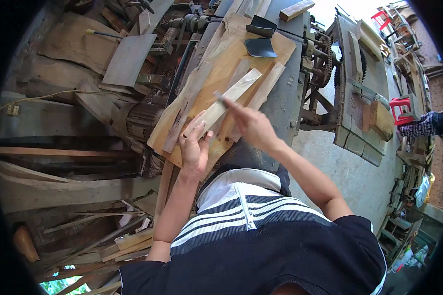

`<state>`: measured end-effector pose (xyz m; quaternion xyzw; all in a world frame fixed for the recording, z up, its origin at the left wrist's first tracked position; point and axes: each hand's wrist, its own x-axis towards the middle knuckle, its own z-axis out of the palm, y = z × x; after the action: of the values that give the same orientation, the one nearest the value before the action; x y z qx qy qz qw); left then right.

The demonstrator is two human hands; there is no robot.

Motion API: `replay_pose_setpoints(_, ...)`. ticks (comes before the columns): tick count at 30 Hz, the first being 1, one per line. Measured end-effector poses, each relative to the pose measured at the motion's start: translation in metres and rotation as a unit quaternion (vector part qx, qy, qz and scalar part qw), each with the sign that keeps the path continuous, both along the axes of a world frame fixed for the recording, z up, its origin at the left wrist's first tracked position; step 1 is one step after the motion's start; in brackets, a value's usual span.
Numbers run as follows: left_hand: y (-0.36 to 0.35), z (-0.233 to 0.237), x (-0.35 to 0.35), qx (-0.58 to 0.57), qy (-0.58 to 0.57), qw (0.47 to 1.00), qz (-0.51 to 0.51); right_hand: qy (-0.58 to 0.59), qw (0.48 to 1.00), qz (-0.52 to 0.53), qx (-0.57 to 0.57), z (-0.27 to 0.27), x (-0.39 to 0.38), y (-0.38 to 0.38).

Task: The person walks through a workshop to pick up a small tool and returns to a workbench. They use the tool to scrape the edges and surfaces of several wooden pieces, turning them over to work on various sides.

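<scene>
The left hand (195, 148) grips the near end of a pale wooden strip (240, 88) angling away from it; the right hand (254, 128) pinches a small grey piece (218, 96) against the wood. Hard pressure could twist the one-end-held strip loose.

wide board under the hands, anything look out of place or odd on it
Only mildly: the two dark sheets at the far end of the board curl up instead of lying flat. The wooden strip in the left hand shows no clear damage from here.
</scene>
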<state>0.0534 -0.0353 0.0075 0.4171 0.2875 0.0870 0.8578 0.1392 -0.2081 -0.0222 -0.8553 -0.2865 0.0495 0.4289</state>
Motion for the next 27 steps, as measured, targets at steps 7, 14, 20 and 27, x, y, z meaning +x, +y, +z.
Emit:
replay_pose_setpoints(7,0.037,-0.018,-0.006,-0.083,0.072,0.994,0.009,-0.109,0.981,0.076,-0.137,0.016,0.007,0.0)
replay_pose_setpoints(14,0.04,0.016,-0.008,-0.037,0.019,0.999,-0.035,-0.065,0.984,0.092,-0.136,0.033,-0.015,0.011)
replay_pose_setpoints(20,0.043,0.018,-0.002,-0.05,-0.02,0.998,-0.03,-0.041,0.993,0.084,-0.065,0.036,-0.022,0.019)
replay_pose_setpoints(27,0.043,0.023,-0.013,0.009,-0.046,0.999,-0.021,-0.001,0.989,0.018,-0.147,0.007,0.01,0.0)
